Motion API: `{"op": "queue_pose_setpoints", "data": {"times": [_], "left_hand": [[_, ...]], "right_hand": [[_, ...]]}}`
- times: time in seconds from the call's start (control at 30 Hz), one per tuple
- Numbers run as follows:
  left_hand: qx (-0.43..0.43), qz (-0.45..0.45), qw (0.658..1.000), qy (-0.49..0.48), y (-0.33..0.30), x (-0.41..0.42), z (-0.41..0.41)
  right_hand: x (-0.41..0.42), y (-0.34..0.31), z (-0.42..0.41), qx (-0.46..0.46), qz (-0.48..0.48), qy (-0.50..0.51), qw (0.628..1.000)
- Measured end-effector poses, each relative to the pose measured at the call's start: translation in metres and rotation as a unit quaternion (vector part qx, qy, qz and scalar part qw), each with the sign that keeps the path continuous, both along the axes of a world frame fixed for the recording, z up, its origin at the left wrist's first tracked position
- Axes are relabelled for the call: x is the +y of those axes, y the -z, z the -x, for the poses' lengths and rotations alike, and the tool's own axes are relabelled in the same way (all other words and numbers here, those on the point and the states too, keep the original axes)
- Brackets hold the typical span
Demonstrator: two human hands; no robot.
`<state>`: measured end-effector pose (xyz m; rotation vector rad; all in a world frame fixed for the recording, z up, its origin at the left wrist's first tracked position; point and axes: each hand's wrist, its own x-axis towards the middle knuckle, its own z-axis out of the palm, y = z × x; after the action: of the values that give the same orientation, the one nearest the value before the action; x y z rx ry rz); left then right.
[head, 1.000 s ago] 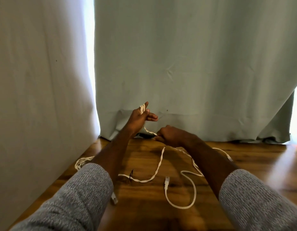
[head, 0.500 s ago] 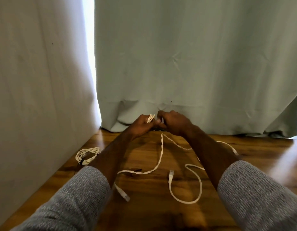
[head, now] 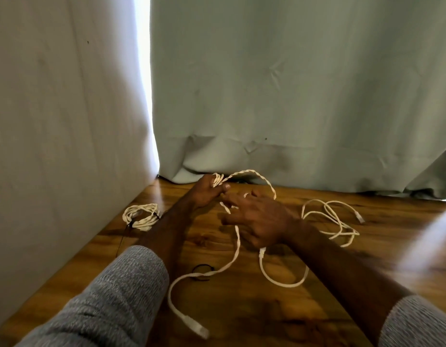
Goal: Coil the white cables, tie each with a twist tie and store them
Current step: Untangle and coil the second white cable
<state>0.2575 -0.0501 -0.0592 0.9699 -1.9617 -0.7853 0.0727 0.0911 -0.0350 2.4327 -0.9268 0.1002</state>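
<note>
My left hand (head: pixel 207 191) holds several small loops of a flat white cable (head: pixel 235 242) wound round its fingers, above the wooden table (head: pixel 242 306). From the loops the cable arches to the right, passes under my right hand (head: pixel 260 220) and trails toward me to a plug (head: pixel 194 326). My right hand hovers with fingers spread, the cable running through them; its grip is unclear. A black twist tie (head: pixel 202 271) lies under the cable. A coiled, tied white cable (head: pixel 141 217) lies at the left. A second loose white cable (head: pixel 328 221) sprawls at the right.
Pale curtains (head: pixel 279 96) hang at the table's far edge and along its left side (head: pixel 54 121), with a bright gap between them. My grey sleeves (head: pixel 112 304) fill the near corners.
My right hand has drawn back from my left hand toward me, leaving a new arch of cable between them. The cable's free end has slid nearer to me.
</note>
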Motion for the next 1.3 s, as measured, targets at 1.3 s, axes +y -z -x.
{"op": "queue_pose_setpoints", "data": {"times": [1.3], "left_hand": [[0.292,-0.224,0.893,0.259,-0.047,0.115,0.178]], "right_hand": [[0.092,-0.094,0.226,0.075,0.106,0.297,0.946]]}}
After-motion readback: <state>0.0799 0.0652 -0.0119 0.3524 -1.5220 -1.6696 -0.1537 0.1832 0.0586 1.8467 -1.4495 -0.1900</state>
